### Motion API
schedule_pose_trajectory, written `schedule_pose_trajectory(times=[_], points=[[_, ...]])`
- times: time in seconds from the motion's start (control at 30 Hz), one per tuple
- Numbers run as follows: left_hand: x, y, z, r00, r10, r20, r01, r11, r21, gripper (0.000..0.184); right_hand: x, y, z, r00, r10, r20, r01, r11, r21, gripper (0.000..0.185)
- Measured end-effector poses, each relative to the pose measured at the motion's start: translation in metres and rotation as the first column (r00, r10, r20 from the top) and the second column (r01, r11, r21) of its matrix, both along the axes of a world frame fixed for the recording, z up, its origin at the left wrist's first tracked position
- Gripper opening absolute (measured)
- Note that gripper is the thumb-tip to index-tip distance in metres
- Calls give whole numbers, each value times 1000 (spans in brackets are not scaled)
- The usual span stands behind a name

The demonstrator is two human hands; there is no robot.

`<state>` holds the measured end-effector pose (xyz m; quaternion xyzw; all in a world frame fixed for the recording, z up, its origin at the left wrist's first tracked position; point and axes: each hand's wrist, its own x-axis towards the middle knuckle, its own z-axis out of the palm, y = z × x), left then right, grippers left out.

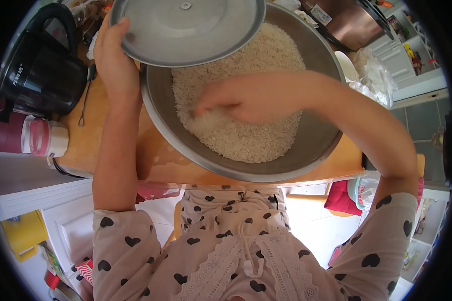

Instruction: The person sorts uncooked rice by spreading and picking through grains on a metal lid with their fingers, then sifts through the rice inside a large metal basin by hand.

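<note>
A large metal bowl [158,108] on the wooden table holds a heap of white rice [251,143]. My left hand [113,55] grips the left edge of a round metal lid [191,30], tilted over the bowl's upper left part. Over the rice is my right hand [251,98], its fingers curled down at the grains and slightly blurred. The fingertips meet the rice surface, and whether grains are between them is hard to make out.
A black kettle [45,75] stands at the left, above a pink-and-white jar [49,138]. Behind the bowl at the right are a copper-coloured pot [349,22], a white cup [346,66] and a clear plastic bag [379,75]. The wooden table's [155,165] front edge is near my body.
</note>
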<state>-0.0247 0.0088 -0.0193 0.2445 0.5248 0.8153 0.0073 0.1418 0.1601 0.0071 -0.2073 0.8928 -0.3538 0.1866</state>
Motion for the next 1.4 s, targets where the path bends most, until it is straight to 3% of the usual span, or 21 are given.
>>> schedule_pose_trajectory(times=[0.1, 0.13, 0.17, 0.27, 0.37, 0.53, 0.57, 0.63, 0.67, 0.73, 0.77, 0.83, 0.97, 1.07, 1.17, 1.27, 1.4], points=[[-6, -1, -6, 999, 40, -12, -40, 999, 8, 45, -4, 30, 27, 948, 57, 313, -54, 998, -19, 31], [-8, 0, -8, 998, 57, -11, -57, 998, 22, 44, -5, 41, 30, 948, -97, 302, 80, 995, 67, 33], [-9, 0, -10, 997, 72, -19, -72, 997, 17, 44, -8, 52, 32, 927, -249, 279, 214, 965, 150, 34], [-10, -1, -11, 995, 84, -51, -84, 996, -5, 42, -13, 85, 7, 898, -408, -163, 439, 822, 361, 34], [-12, -2, -10, 994, 55, -98, -58, 998, -28, 41, -1, 68, -1, 890, -395, -230, 455, 808, 373, 34], [-17, -4, -15, 985, 55, -165, -60, 998, -31, 33, 22, 39, 28, 972, -103, 209, 69, 984, 161, 32], [-22, -7, -20, 902, 139, -410, -211, 968, -137, 30, 21, 41, 33, 956, -32, 292, 2, 995, 103, 31], [-38, -16, -35, 552, 158, -819, -540, 816, -206, 24, 17, 57, 36, 920, -284, 272, 228, 949, 220, 31], [-41, -16, -38, 628, 158, -762, -478, 851, -218, 23, 17, 63, 37, 880, -404, 250, 336, 901, 275, 32], [-38, -14, -34, 762, 138, -632, -347, 912, -219, 20, 28, 70, 22, 910, -415, 21, 342, 777, 528, 32], [-29, -11, -30, 863, 126, -489, -247, 950, -190, 21, 31, 72, 15, 916, -391, -91, 356, 686, 635, 32], [9, 0, -3, 984, 49, -170, -64, 995, -80, 23, 47, 57, 11, 955, -295, 2, 230, 749, 622, 35], [15, 1, 3, 992, 77, -103, -85, 993, -80, 37, 48, 24, 42, 927, -263, 266, 123, 886, 448, 40], [17, 4, 6, 998, 54, -22, -55, 997, -49, 46, 24, 37, 47, 823, -485, 295, 343, 839, 421, 44], [15, 4, 6, 1000, 23, -16, -23, 999, -22, 46, 12, 61, 10, 842, -497, -210, 531, 697, 482, 43], [13, 4, 5, 999, 24, -24, -25, 999, -24, 46, 6, 61, -16, 859, -373, -350, 498, 764, 409, 42], [19, 4, 9, 1000, 19, -14, -20, 999, -39, 45, 27, 36, 6, 994, -106, -27, 110, 967, 228, 39]])
